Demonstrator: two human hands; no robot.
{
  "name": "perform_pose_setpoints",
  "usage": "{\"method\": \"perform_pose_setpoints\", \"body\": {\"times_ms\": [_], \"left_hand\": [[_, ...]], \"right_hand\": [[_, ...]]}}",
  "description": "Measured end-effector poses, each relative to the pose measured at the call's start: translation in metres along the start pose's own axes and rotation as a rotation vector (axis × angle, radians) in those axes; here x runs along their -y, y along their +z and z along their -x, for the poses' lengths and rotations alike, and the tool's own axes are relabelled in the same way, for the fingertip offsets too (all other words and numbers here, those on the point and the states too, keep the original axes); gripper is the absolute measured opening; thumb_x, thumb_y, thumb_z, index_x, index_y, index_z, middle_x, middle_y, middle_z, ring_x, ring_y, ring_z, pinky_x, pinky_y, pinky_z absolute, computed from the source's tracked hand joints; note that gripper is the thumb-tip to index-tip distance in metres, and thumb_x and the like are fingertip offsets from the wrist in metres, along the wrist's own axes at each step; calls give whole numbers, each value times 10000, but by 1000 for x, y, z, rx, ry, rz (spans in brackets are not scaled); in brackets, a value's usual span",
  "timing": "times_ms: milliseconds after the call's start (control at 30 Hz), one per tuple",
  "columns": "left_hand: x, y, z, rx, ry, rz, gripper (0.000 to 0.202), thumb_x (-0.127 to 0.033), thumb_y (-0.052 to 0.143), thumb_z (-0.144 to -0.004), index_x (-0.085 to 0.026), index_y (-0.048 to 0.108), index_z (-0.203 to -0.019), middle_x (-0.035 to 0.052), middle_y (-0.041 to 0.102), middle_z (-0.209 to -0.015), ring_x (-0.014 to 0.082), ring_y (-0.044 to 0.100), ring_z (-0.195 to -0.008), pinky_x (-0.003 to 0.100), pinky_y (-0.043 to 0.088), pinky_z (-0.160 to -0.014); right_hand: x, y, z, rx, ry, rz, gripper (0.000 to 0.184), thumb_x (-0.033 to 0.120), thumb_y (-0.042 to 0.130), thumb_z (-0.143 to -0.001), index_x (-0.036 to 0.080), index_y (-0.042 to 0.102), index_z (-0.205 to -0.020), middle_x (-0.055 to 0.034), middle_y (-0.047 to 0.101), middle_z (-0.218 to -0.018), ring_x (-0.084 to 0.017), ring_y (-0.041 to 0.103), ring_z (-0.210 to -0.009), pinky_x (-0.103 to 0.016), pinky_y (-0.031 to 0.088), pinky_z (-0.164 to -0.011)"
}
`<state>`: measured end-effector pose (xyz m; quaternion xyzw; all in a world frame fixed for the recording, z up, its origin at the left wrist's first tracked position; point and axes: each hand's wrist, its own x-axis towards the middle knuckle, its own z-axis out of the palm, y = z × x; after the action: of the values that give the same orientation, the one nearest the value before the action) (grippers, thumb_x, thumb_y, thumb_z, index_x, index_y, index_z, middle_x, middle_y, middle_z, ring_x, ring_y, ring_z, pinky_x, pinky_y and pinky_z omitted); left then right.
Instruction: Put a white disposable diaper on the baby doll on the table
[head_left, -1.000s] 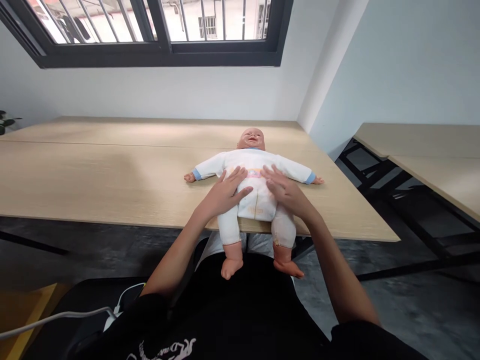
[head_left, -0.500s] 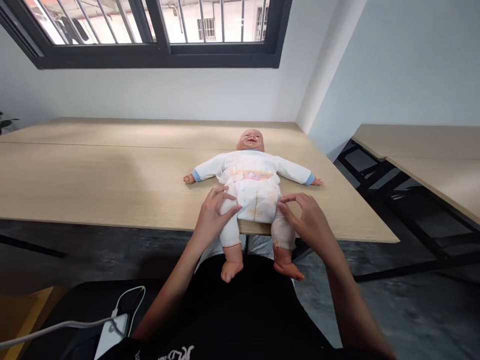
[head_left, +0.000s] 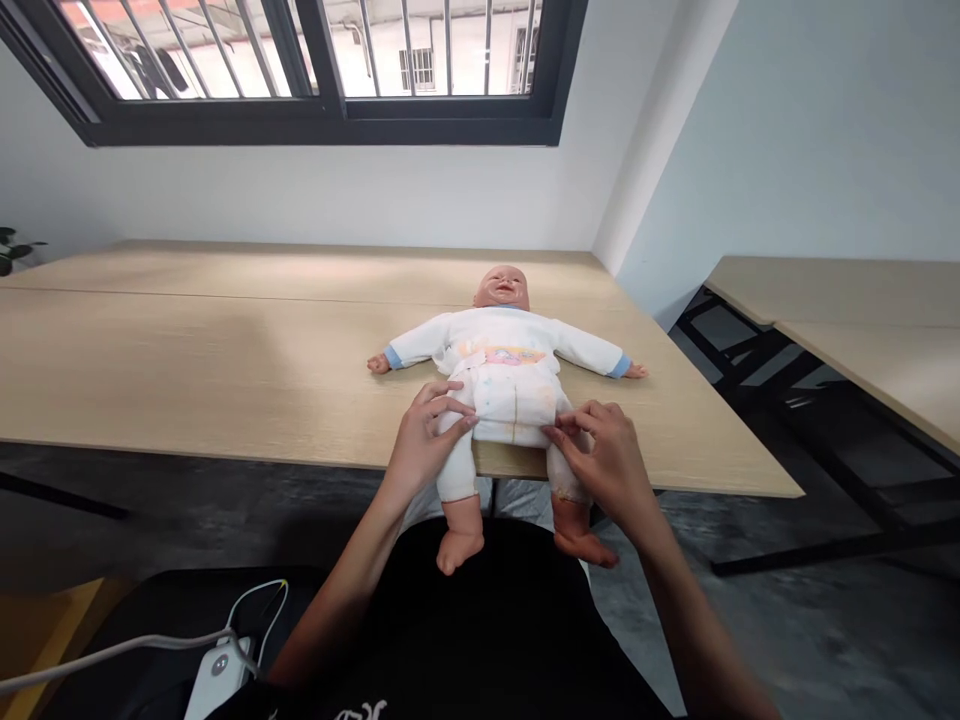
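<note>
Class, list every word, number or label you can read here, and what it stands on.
No text is readable.
On the black shirt, the white print: cut off at the frame's edge, unreadable.
On the doll, the coloured band at the waist: too blurred to read.

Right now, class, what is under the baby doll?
The light wooden table lies under the baby doll from head to hips; its legs hang past the front edge above the person's black clothing. Anything between doll and tabletop is covered.

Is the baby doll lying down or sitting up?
Lying down. The baby doll is flat on its back on the table, face up, arms spread out, legs hanging over the near edge.
</note>
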<state>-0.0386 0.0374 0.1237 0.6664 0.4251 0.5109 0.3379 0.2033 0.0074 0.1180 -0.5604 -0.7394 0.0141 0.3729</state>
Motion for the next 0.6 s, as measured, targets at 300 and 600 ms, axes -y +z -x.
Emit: {"method": "perform_pose_setpoints", "body": {"times_ms": [300, 600], "left_hand": [[-2, 4, 9, 64, 30, -258, 97, -191, 800, -781, -194, 706, -808, 106, 543, -1407, 314, 472, -1353, 502, 356, -1161], [-4, 3, 5, 55, 66, -236, 110, -163, 725, -841, -184, 663, -752, 94, 580, -1287, 278, 503, -1280, 474, 363, -1143]], "right_hand": [[3, -12, 2, 161, -27, 20, 76, 196, 792, -834, 200, 716, -832, -39, 662, -847, -263, 555, -854, -389, 400, -770], [5, -9, 3, 100, 3, 108, 99, 271, 666, -921, 207, 673, -845, -68, 652, -907, -288, 560, -916, -458, 412, -840]]}}
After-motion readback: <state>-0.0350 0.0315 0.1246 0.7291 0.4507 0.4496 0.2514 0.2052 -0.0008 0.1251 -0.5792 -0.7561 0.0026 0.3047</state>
